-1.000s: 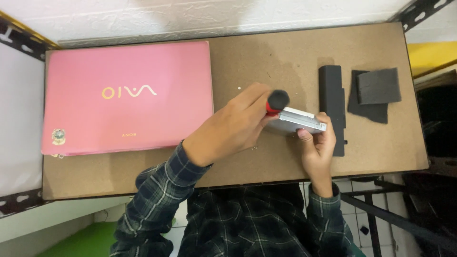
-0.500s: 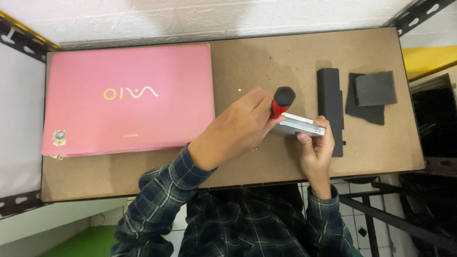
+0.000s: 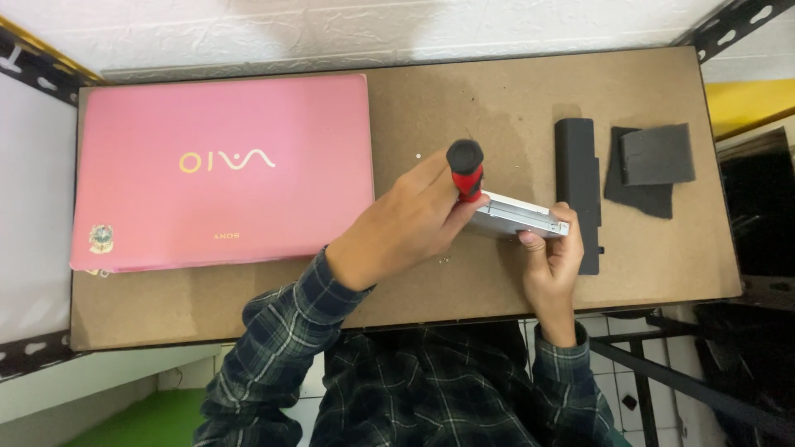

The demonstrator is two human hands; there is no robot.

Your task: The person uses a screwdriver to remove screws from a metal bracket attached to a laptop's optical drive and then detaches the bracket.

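Left hand (image 3: 406, 228) grips red-and-black-handled screwdriver (image 3: 466, 168), now more upright vs. a sec ago; right hand (image 3: 551, 257) steadies flat silver metal drive (image 3: 517, 217), prob. at a screw.

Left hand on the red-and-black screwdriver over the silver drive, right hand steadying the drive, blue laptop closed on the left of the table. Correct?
Not quite: the closed laptop is pink, not blue, as the head view shows. The rest holds: the left hand grips the red-and-black screwdriver over the silver drive, and the right hand steadies the drive on the table.
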